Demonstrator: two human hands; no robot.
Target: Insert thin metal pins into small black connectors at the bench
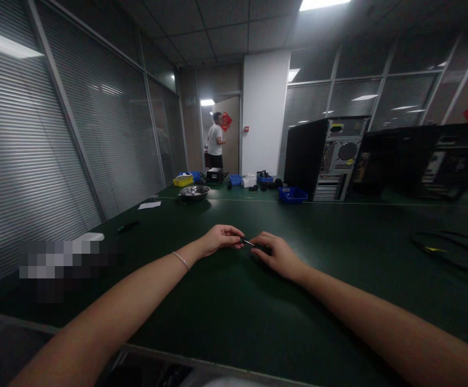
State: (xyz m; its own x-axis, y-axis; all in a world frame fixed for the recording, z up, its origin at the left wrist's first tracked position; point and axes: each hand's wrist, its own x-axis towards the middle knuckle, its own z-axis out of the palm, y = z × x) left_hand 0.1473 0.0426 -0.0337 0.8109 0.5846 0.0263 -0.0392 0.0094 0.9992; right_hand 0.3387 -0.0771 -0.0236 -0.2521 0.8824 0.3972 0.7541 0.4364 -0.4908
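Over the middle of the green table (pixel 217 322), my two hands face each other. My right hand (pixel 278 253) is closed around the dark handle of a screwdriver (pixel 249 243), whose thin metal shaft points left. A small dark piece (pixel 242 239) sits pinched between the thumb and fingers of my left hand (pixel 218 239). The screwdriver's tip meets this piece or lies right at it; the fingers partly hide the contact. What the piece is, I cannot make out.
Farther back stand a metal bowl (pixel 194 192), a blue bin (pixel 293 194), a yellow bin (pixel 182 181) and a computer case (pixel 326 158). Black cables (pixel 455 250) lie right. A dark slim object (pixel 128 226) and white paper (pixel 150 205) lie left. A person (pixel 215 141) stands by the doorway.
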